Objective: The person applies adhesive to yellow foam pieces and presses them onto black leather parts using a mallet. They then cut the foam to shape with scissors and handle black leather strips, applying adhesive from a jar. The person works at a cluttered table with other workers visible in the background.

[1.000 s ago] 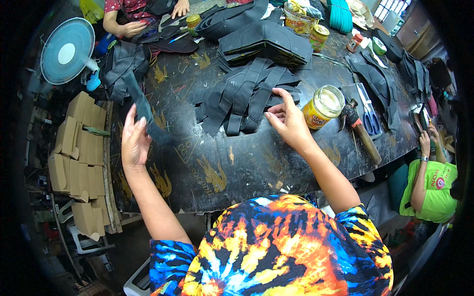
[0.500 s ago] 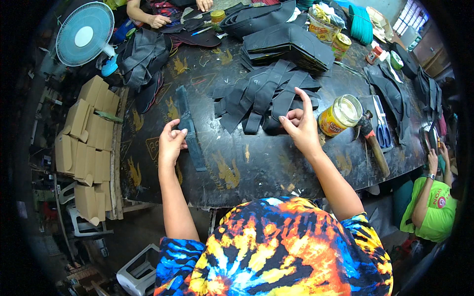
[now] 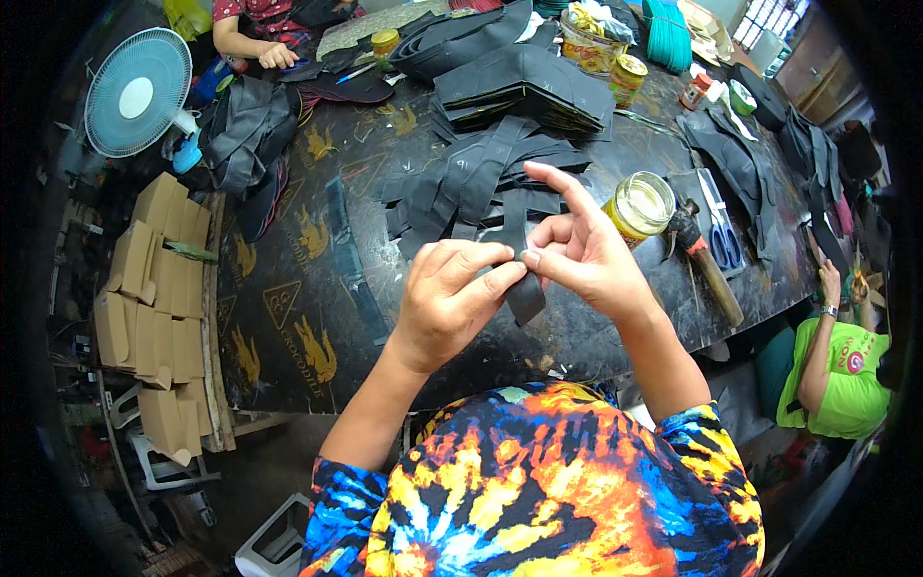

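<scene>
Close together over the near middle of the table, both my hands meet at one black strip [image 3: 526, 301] of leather-like material. My left hand [image 3: 444, 298] pinches it between thumb and forefinger, knuckles up. The thumb of my right hand [image 3: 598, 258] presses on the strip from the right, its forefinger stretched upward. The lower end of the strip hangs below my fingertips, and its upper part reaches toward a loose heap of similar black strips [image 3: 460, 178]. An open glass jar [image 3: 639, 204] with a yellow label and pale contents stands right of my right hand.
A hammer [image 3: 710, 262] and blue-handled scissors [image 3: 723, 231] lie right of the jar. Stacked black pieces [image 3: 524, 87] sit behind the heap. A fan [image 3: 137, 93] and brown boxes [image 3: 154, 317] stand left. Co-workers' hands show at the far left [image 3: 277, 55] and right [image 3: 830, 282].
My left hand has moved right to join my right hand, and now grips the strip. The right hand has drawn the strip's end nearer me. The view has shifted slightly.
</scene>
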Tool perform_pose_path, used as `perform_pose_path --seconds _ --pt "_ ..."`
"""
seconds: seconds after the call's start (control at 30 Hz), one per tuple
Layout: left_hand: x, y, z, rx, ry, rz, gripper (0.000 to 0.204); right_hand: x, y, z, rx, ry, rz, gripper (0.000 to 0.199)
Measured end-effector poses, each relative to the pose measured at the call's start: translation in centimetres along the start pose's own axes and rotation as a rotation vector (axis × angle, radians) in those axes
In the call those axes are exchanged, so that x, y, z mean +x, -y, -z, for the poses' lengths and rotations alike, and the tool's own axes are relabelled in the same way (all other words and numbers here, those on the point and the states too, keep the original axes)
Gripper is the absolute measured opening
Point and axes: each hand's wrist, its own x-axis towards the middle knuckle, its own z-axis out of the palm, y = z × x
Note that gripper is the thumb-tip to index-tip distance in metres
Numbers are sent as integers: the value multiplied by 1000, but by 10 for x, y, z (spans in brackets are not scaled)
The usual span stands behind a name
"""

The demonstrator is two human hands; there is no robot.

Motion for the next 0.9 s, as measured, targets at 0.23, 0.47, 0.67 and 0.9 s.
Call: perform_pose_path --seconds 0.23,0.47,0.67,0.9 --pt "-3 7 -28 -1055 -403 661 15 4 0 3 -239 -30 245 82" --pt "-25 8 -38 -1560 -324 948 12 7 -21 1 23 38 19 58" --pt "-31 11 -43 -1570 -304 991 13 9 -23 6 88 120 -87 43" --pt "-37 18 -44 -1536 -247 933 16 13 -26 1 102 135 -101 46"
